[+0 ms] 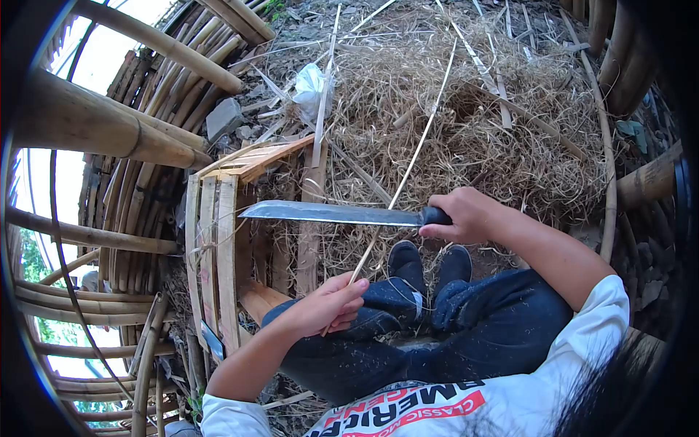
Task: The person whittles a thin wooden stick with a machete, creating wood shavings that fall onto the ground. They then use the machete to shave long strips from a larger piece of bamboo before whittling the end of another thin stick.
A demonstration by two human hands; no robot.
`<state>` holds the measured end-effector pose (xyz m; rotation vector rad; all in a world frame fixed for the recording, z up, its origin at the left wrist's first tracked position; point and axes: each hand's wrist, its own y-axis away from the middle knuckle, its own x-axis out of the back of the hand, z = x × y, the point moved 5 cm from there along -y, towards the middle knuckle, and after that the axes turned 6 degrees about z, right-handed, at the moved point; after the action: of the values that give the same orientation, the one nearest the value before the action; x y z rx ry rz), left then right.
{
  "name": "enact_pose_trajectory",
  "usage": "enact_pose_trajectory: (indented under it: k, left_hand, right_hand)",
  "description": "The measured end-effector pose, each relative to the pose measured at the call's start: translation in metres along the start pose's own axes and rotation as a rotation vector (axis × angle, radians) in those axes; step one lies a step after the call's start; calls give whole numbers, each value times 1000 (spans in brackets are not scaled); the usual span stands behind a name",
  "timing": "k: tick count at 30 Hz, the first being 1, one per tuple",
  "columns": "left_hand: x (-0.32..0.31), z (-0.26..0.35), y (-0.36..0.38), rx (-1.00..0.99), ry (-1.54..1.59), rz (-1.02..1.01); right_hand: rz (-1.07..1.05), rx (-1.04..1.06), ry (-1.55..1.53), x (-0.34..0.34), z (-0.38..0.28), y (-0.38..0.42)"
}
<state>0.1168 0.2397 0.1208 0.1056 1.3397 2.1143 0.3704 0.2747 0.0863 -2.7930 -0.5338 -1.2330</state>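
My right hand [466, 216] is closed round the dark handle of a machete [331, 213], its long blade pointing left. My left hand [333, 304] grips a thin bamboo strip [418, 149] near its lower end, over my lap. From there the strip slants up and away over the pile of shavings. The blade crosses the strip in this view, close to the handle, with the strip's middle passing behind it. Both of my feet in dark shoes [429, 264] lie beyond the hands.
Curly bamboo shavings [510, 160] cover the ground ahead, with loose strips lying over them. To the left stands a wooden crate [227, 247] with a phone [212, 339] at its side. A white plastic bag [310, 91] and a grey block [223, 119] lie beyond. Bamboo poles [109, 131] line the left.
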Motion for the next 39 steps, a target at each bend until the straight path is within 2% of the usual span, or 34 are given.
enact_pose_trajectory:
  k: [3,6,9,14,16,17,20,22,23,25,26,27,28,29,31,33,35,36,37,39]
  left_hand:
    - [-4,-6,-5,18,67,47]
    - [0,-6,-3,27,139,1]
    - [0,-3,-3,-18,67,43]
    - [1,-7,-3,-20,61,48]
    - [2,-7,0,-13,76,39]
    - [2,-10,3,-3,99,15]
    - [-3,-21,-3,3,204,-68]
    - [-17,-23,-13,3,296,-148]
    - [-27,-22,-17,18,242,-141]
    - [-53,-16,-32,-179,-4,-182]
    - [-64,-15,-43,-185,9,-185]
    - [-72,-13,-55,-219,-117,-190]
    - [-77,-10,-62,-252,-245,-191]
    - [-78,-7,-60,-261,-239,-190]
    - [-63,18,-42,-572,-866,285]
    - [-64,44,22,-1040,-1111,726]
    - [-88,44,84,-1000,-289,140]
    - [-100,44,105,-1039,-105,-85]
    - [-111,46,122,-1144,-45,-230]
    - [-113,50,137,-1280,30,-311]
  right_hand:
    - [5,0,16,5,8,2]
    - [44,-96,-22,10,20,8]
    - [44,-145,-29,15,32,13]
    - [37,-123,206,21,32,12]
    - [133,-142,185,24,39,10]
    - [144,-241,158,26,53,8]
    - [246,-332,75,29,84,14]
    - [209,-519,-171,20,93,22]
    - [205,-543,-285,12,86,24]
    - [243,-578,-604,-1,67,17]
    - [247,-561,-714,-5,58,11]
    - [254,-542,-826,-7,50,6]
    - [279,-561,-865,-8,49,2]
    - [274,-556,-857,-8,49,-1]
    - [362,-637,-951,-8,57,-3]
    - [402,-670,-996,-6,64,-3]
    - [383,-706,-986,-12,73,2]
    - [418,-664,-1008,-11,75,3]
    - [400,-701,-998,-14,79,5]
    - [401,-750,-985,-19,81,9]
